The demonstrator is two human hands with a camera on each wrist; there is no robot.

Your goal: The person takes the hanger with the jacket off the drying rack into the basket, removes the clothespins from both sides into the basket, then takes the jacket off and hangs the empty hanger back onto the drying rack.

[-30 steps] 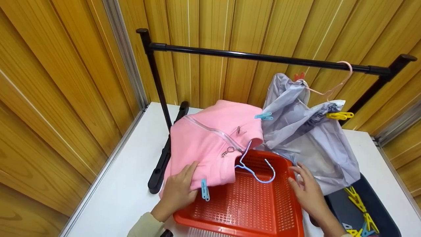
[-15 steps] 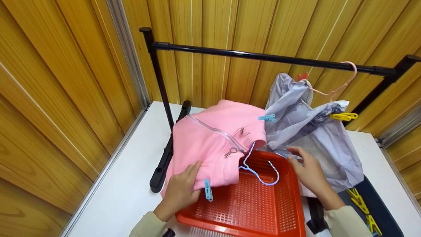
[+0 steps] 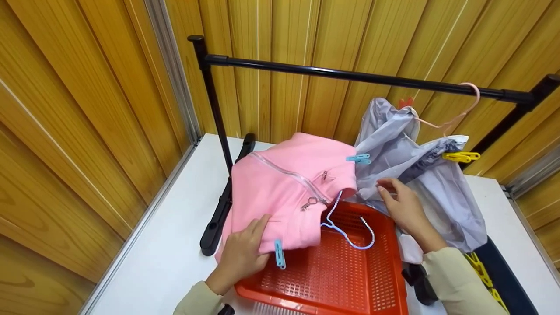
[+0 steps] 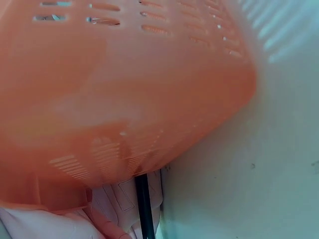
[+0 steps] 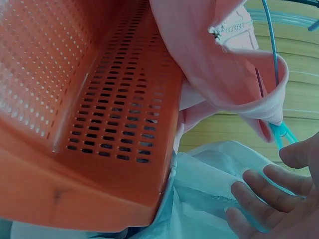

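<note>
A pink zippered garment [image 3: 280,188] lies over the red basket's left side; its exact kind is unclear. The blue-and-white hanger [image 3: 348,238] pokes out of its opening. One light-blue clothespin [image 3: 280,253] is clipped at its near edge, another clothespin [image 3: 358,159] at its far right corner. My left hand [image 3: 240,256] holds the near-left edge, fingers on top and thumb beneath. My right hand [image 3: 404,210] hovers right of the opening with loosely bent fingers, holding nothing. In the right wrist view, that hand's thumb is near the far clothespin [image 5: 281,134].
The red basket [image 3: 380,262] stands below. A black rack bar [image 3: 350,76] runs behind, carrying a pink hanger [image 3: 463,111] with a pale grey garment [image 3: 463,205] clipped by red and yellow clothespins. A dark tray [image 3: 503,271] with yellow clothespins sits at right.
My right hand has moved up and away from me, from beside the basket's right rim towards the far light-blue clothespin. My left hand keeps its hold on the pink garment.
</note>
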